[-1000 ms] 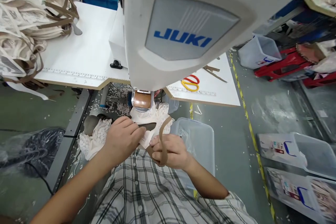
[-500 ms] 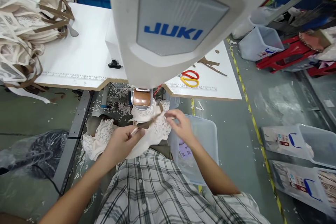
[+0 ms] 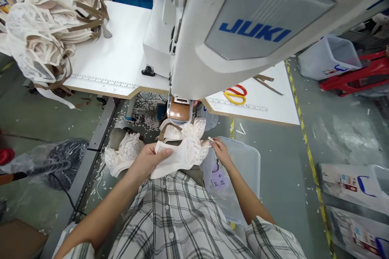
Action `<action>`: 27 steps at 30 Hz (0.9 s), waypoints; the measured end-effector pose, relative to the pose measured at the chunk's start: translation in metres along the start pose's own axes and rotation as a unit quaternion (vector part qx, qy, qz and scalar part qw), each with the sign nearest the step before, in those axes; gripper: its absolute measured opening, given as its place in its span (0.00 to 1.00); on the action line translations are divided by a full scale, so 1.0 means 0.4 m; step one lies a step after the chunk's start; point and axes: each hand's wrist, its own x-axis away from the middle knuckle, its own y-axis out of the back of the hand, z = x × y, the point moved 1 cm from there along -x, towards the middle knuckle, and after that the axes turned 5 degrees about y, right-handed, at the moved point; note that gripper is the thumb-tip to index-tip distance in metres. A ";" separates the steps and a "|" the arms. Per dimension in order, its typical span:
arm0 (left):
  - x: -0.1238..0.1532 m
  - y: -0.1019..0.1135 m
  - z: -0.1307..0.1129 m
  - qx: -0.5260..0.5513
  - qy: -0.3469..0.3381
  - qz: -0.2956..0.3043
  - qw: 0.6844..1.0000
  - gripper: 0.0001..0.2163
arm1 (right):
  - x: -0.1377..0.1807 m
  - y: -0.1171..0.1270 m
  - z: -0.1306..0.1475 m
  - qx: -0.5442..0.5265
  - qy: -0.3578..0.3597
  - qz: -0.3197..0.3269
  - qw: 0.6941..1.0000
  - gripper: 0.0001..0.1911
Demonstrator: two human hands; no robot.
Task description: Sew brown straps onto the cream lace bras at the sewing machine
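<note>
Your left hand (image 3: 148, 161) is closed around the near edge of a cream lace garment (image 3: 182, 149), thumb pressed flat on top of the smooth fabric panel and fingers curled beneath. Your right hand (image 3: 221, 150) pinches the garment's right edge between fingertips; the grip looks light, though the fingers are too small in view to say just how far they close. The garment lies bunched between your hands, directly below the sewing machine (image 3: 243, 28), its far end tucked up against the brown presser part (image 3: 179, 111) under the machine's head. Its cloth is soft and openwork at the scalloped borders, plain and matte in the middle, with a tan strap (image 3: 165, 130) crossing near the top.

A second lace piece (image 3: 123, 158) hangs crumpled just to the left of your left hand. To the right, a clear plastic bin (image 3: 246, 170) sits just beside your right wrist. The white table (image 3: 115, 56) has a notched front edge with a printed ruler strip; a heap of lace garments (image 3: 51, 28) spills over its left end, and red and yellow scissors (image 3: 235, 94) lie flat on its right part, well apart from your hands.
</note>
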 end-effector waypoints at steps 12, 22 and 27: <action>-0.075 0.047 -0.095 -0.426 -0.268 -0.200 0.840 0.29 | 0.069 0.055 0.375 -0.060 0.063 0.028 0.996 0.20; -0.076 -0.037 -0.040 -0.309 -0.098 0.034 0.945 0.16 | -0.069 0.107 0.492 -0.046 0.153 0.021 0.987 0.10; -0.062 -0.061 -0.065 -0.345 -0.116 0.061 0.929 0.15 | -0.284 0.298 0.513 0.008 0.129 -0.099 0.987 0.11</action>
